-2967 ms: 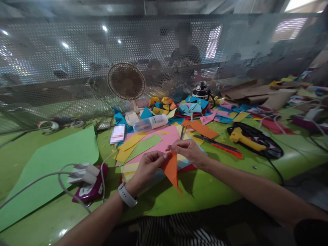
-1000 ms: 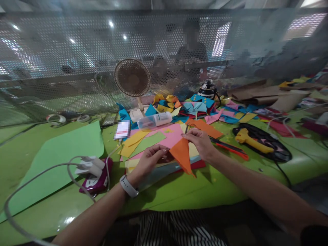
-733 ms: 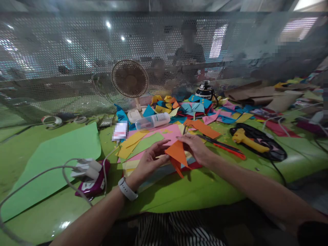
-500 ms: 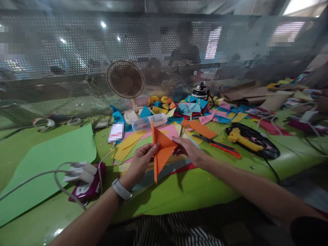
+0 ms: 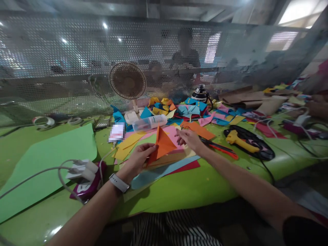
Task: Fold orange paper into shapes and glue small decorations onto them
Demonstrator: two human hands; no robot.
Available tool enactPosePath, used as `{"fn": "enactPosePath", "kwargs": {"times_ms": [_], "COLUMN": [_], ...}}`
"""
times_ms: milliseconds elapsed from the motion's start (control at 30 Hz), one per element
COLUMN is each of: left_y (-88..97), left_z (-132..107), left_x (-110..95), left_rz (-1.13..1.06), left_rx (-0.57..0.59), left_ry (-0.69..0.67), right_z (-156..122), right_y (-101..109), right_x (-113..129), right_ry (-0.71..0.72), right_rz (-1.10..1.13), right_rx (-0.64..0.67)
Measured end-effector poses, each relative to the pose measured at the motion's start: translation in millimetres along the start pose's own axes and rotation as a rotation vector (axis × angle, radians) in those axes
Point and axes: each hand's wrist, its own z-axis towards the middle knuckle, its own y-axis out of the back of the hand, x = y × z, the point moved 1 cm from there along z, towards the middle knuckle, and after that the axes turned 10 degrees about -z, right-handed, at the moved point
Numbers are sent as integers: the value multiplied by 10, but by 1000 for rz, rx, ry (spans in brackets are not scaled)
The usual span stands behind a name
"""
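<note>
My left hand (image 5: 140, 155), with a pale watch on its wrist, pinches a folded piece of orange paper (image 5: 165, 143) between thumb and fingers. The paper stands creased, one pointed edge upward, over a stack of coloured sheets. My right hand (image 5: 189, 139) is just right of the paper, apart from it, with fingers loosely bent and spaced; I see nothing held in it. Under and beyond that hand lie pink paper (image 5: 170, 131) and another orange piece (image 5: 201, 130). A black and orange-red cutter (image 5: 222, 149) lies close to the right wrist.
A yellow glue gun (image 5: 242, 141) rests on a black tray. Left are a green sheet (image 5: 56, 157) and a purple power strip (image 5: 85, 189) with cables. Behind stand a fan (image 5: 128, 81), a clear bottle (image 5: 150, 123) and a paper pile (image 5: 188, 110) before a perforated screen.
My right hand has let go of the orange paper and moved slightly up and right. The paper, still in my left hand, has tilted and lowered toward the stack.
</note>
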Motion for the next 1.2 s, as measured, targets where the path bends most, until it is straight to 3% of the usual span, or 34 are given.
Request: {"fn": "enactPosePath", "kwargs": {"times_ms": [100, 200, 400, 567, 667, 833, 967, 1200], "left_y": [51, 100, 164, 149, 130, 127, 126, 92], "left_z": [40, 62, 88, 84, 73, 77, 72, 45], "left_x": [-37, -98, -128, -101, -103, -89, -82, -82], "left_rz": [-30, -43, -48, -37, -33, -31, 14, 81], "left_rx": [-39, -61, -73, -39, -24, -29, -53, -15], "left_ry": [-45, -94, -140, -140, -130, -111, -69, -6], "right_z": [196, 308, 381, 424, 446, 493, 493, 377], "right_y": [272, 542, 878, 959, 968, 962, 982, 1153], "right_x": [-154, -252, -378, -519, -565, -594, -596, -613], "right_ry": [5, -17, -94, -106, -95, -91, -85, -149], "right_rz": [-192, -358, -741, -935, -1025, -1144, -1213, -1262], "right_rx": [-161, -215, -43, 198, 239, 202, 87, -11]}}
